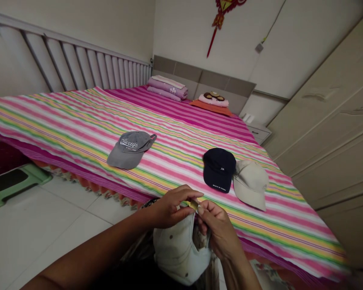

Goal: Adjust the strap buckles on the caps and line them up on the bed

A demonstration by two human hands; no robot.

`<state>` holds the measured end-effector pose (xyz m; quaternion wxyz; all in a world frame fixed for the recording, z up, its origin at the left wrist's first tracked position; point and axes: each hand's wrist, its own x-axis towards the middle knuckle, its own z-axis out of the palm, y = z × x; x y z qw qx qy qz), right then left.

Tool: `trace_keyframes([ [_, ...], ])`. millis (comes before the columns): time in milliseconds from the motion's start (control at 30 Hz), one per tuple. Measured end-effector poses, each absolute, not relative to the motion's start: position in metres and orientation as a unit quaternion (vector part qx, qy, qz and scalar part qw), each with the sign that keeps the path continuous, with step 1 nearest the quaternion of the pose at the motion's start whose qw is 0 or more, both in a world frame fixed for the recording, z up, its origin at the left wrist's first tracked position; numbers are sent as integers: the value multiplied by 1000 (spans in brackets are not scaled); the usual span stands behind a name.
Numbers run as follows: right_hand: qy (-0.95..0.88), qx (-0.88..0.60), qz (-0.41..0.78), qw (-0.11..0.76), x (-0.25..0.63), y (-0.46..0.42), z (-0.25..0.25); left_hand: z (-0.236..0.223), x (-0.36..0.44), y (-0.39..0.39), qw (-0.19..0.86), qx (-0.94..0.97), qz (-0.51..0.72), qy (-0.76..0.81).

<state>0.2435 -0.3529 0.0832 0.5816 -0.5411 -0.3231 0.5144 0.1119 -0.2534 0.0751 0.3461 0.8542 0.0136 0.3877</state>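
Note:
A pale cap hangs in front of me, back side up. Both hands pinch its strap at a small brass buckle. My left hand grips the strap from the left, fingers curled. My right hand holds it from the right, thumb and forefinger pressed on the buckle. On the striped bed beyond lie a grey cap, a navy cap and a beige cap; the navy and beige ones touch.
Folded purple bedding and an orange pillow with a plush cover sit at the headboard. A wardrobe stands on the right, a nightstand beside it. A green stool is on the tiled floor at left.

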Motion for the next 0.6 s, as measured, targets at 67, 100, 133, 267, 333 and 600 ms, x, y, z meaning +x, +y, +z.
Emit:
trace_keyframes([
  [67, -327, -542, 513, 580, 243, -353, 84, 75, 112, -253, 349, 852, 390, 12],
  [100, -334, -544, 511, 576, 244, -353, 84, 75, 112, -252, 350, 851, 392, 13],
  [133, -342, -547, 509, 571, 245, -353, 85, 74, 112, -252, 353, 848, 395, 17],
  [267, -348, -560, 500, 562, 249, -354, 83, 71, 111, -251, 396, 826, 400, 33],
  [333, -340, -558, 499, 569, 248, -353, 81, 67, 112, -252, 437, 807, 396, 37],
  [600, -382, -551, 482, 564, 243, -348, 76, 55, 117, -249, 574, 721, 379, 82],
])
